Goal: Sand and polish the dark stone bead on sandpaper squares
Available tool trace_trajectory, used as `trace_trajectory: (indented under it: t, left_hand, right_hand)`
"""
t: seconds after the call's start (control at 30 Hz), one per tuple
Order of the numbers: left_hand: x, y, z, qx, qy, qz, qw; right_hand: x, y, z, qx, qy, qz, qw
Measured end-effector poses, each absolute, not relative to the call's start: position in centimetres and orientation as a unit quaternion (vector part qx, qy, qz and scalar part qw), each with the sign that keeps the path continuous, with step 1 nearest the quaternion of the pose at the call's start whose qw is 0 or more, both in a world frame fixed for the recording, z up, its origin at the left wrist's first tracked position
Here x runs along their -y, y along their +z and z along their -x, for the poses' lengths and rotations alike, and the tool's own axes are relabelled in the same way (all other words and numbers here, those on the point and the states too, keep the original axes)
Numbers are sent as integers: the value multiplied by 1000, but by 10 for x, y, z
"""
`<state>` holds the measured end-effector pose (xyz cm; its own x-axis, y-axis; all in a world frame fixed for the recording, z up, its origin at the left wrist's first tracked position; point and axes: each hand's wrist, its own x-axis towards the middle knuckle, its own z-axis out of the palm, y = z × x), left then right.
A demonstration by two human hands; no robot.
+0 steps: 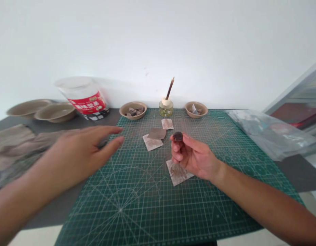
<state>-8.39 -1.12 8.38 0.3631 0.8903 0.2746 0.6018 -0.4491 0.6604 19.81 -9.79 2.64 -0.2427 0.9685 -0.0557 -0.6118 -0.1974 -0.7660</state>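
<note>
My right hand (pixel 192 155) pinches a small dark brown rounded piece (pixel 178 136) above the green cutting mat (pixel 137 205). Partly beneath that hand lies a stained whitish paper square (pixel 177 174). My left hand (pixel 83 147), slightly blurred, hovers over the mat's left edge with thumb and fingers apart and nothing between them. Between the hands and farther back, a grey-brown square (pixel 157 133) overlaps another stained paper piece (pixel 152 143), and a smaller piece (pixel 167 124) lies behind them.
Along the wall are a bowl of brown chunks (pixel 133 111), a glass jar with sticks (pixel 166 107), another bowl (pixel 196 110), and a white tub (pixel 83 99). Two bowls (pixel 55 112) and cloths (pixel 14 140) are left; plastic bags (pixel 273 133) lie right.
</note>
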Motion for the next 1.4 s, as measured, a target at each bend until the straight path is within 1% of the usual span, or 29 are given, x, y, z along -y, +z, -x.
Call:
trace_trajectory:
  t: [0.03, 0.1, 0.17, 0.2, 0.27, 0.37, 0.43, 0.67, 0.83, 1.0, 1.17, 1.27, 1.33, 1.4]
  left_hand:
    - [22, 85, 69, -447, 267, -826, 217]
    - [41, 81, 36, -374, 300, -847, 228]
    - [53, 71, 4, -335, 327, -839, 278]
    - [55, 66, -8, -324, 322, -835, 306]
    - [56, 58, -23, -332, 359, -805, 336]
    - [52, 51, -29, -328, 410, -769, 365]
    - [49, 48, -27, -319, 422, -762, 374]
    - [43, 30, -16, -291, 404, -764, 411]
    - [39, 18, -9, -257, 379, -804, 379]
    - [39, 14, -7, -227, 383, -820, 359]
    - [37, 11, -8, -214, 380, -837, 330]
    - [35, 12, -9, -229, 390, -842, 294]
    - [34, 13, -10, -257, 391, -846, 257]
    - [35, 14, -12, -266, 350, -868, 230]
  right_hand:
    - [99, 26, -198, 320, 722, 283, 545]
    - [100, 26, -196, 327, 721, 285, 540]
    - [100, 25, -195, 333, 716, 284, 543]
    - [101, 25, -194, 337, 711, 284, 548]
    - [100, 24, -193, 344, 701, 286, 555]
    - [99, 23, -192, 359, 692, 296, 551]
    - [99, 22, -192, 373, 687, 301, 545]
    - [100, 16, -194, 419, 670, 317, 525]
    - [99, 13, -196, 421, 674, 318, 517]
    - [100, 8, -199, 410, 691, 313, 506]
    - [100, 7, -202, 448, 675, 326, 487]
    - [97, 16, -211, 535, 609, 370, 454]
    - [94, 26, -222, 611, 519, 434, 411]
    - [90, 35, -233, 664, 422, 500, 362]
